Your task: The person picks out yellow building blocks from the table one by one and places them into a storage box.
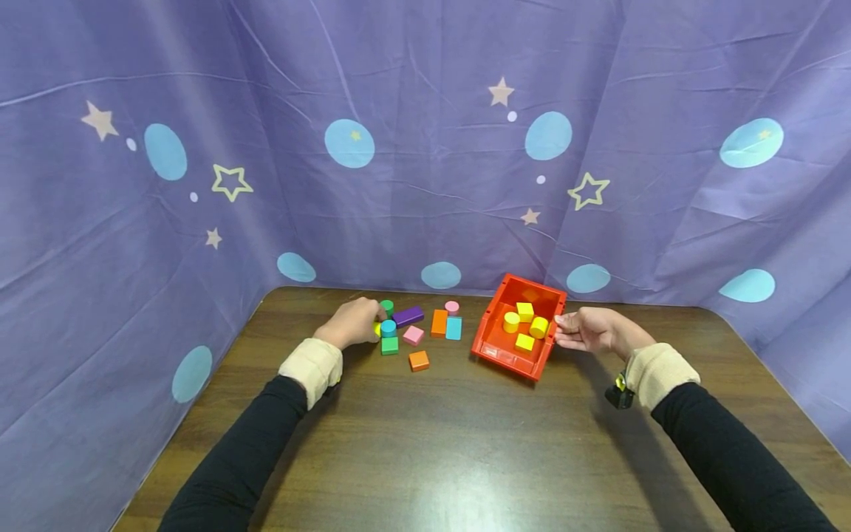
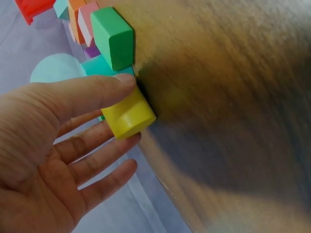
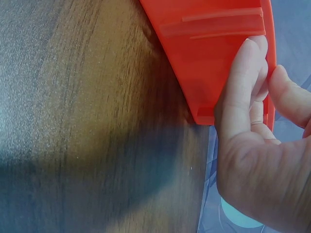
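Taking the red bin (image 1: 515,336) as the landmark: nearest the person, the wooden table (image 1: 425,443) carries both forearms forward. The right hand (image 1: 592,330) is at the bin's right wall, thumb and fingers (image 3: 243,92) pinching that rim, as the right wrist view shows plainly. The bin sits tilted, its open mouth turned toward the person and slightly left; four yellow blocks lie inside it.

Well left of the bin, the left hand (image 1: 352,323) reaches into a loose cluster of coloured blocks. In the left wrist view its thumb and fingers (image 2: 104,153) close lightly round a yellow cylinder (image 2: 129,114), a pinch rather than a full grasp, the other fingers loosely spread. The cylinder looks to be on the table, lying on its side with its long axis roughly level and one flat end facing the wrist camera. A green block (image 2: 112,36) sits just beyond it, with teal, pink and orange pieces farther on toward the bin.

The step in hand appears to be picking yellow pieces out of the cluster for the bin; this one is being taken up. The next move would call for firming the pinch, lifting clear of the green block, and carrying rightward to the bin while the right hand steadies it.
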The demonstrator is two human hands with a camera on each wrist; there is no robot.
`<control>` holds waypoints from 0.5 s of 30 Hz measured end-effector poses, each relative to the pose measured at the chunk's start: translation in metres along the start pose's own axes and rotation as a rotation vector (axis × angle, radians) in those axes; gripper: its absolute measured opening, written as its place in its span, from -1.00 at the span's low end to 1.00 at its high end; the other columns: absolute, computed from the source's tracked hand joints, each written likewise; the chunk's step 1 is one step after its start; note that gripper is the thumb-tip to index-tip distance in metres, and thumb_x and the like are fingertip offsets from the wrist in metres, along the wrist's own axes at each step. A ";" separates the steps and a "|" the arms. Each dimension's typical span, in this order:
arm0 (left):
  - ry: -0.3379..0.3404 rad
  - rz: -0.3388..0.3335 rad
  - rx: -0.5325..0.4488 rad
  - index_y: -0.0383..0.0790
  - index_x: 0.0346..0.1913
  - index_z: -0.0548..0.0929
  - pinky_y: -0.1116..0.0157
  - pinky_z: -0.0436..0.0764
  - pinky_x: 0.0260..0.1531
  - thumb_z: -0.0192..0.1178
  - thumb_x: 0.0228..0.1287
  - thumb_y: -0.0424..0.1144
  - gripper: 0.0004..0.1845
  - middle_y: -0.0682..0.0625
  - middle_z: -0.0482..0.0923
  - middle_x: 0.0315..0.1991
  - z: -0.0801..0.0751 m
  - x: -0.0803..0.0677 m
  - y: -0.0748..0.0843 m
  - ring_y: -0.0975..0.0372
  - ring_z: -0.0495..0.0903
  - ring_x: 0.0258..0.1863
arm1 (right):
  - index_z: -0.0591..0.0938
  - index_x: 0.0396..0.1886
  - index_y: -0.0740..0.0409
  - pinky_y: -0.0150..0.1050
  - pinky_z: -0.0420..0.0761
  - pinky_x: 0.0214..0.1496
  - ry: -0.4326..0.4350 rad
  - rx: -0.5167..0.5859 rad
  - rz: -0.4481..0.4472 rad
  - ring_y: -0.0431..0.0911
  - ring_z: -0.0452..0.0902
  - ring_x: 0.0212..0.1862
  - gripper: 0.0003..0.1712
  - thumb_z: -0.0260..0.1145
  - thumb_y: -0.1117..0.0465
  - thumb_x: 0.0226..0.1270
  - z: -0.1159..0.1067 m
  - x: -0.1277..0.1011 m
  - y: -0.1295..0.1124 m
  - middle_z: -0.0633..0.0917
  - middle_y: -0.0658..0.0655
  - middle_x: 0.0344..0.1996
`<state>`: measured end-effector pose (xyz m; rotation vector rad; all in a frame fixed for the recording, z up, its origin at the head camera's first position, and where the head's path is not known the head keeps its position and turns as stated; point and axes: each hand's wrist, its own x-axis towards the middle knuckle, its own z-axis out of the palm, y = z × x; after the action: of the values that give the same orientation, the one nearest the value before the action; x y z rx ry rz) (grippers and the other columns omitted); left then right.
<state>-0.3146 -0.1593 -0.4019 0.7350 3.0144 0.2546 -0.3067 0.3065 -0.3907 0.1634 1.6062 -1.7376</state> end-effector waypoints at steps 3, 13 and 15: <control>-0.006 -0.003 0.002 -0.18 -0.51 0.65 0.24 0.42 -0.42 0.39 -0.12 -0.44 -0.86 0.07 0.44 -0.54 0.000 -0.001 0.000 0.21 0.36 -0.46 | 0.59 -0.37 0.03 -0.41 0.69 -0.07 -0.001 -0.005 0.002 -0.26 0.67 -0.31 -0.58 -0.12 0.27 0.67 0.000 0.000 0.000 0.71 -0.04 -0.45; -0.009 -0.010 0.016 -0.17 -0.53 0.66 0.21 0.47 -0.41 0.41 -0.17 -0.46 -0.84 0.05 0.51 -0.52 0.000 -0.002 0.000 0.19 0.40 -0.45 | 0.59 -0.37 0.03 -0.40 0.69 -0.06 0.003 -0.008 -0.005 -0.26 0.67 -0.30 -0.61 -0.08 0.27 0.66 0.001 0.000 0.001 0.71 -0.04 -0.45; -0.009 -0.008 0.013 -0.18 -0.53 0.66 0.22 0.46 -0.42 0.41 -0.17 -0.47 -0.84 0.05 0.49 -0.53 0.001 -0.003 0.000 0.18 0.39 -0.46 | 0.59 -0.37 0.03 -0.40 0.69 -0.06 0.001 -0.008 -0.003 -0.26 0.67 -0.30 -0.62 -0.07 0.27 0.66 0.001 0.000 0.001 0.71 -0.04 -0.45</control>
<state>-0.3120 -0.1605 -0.4025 0.7232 3.0130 0.2313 -0.3052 0.3060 -0.3914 0.1579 1.6150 -1.7337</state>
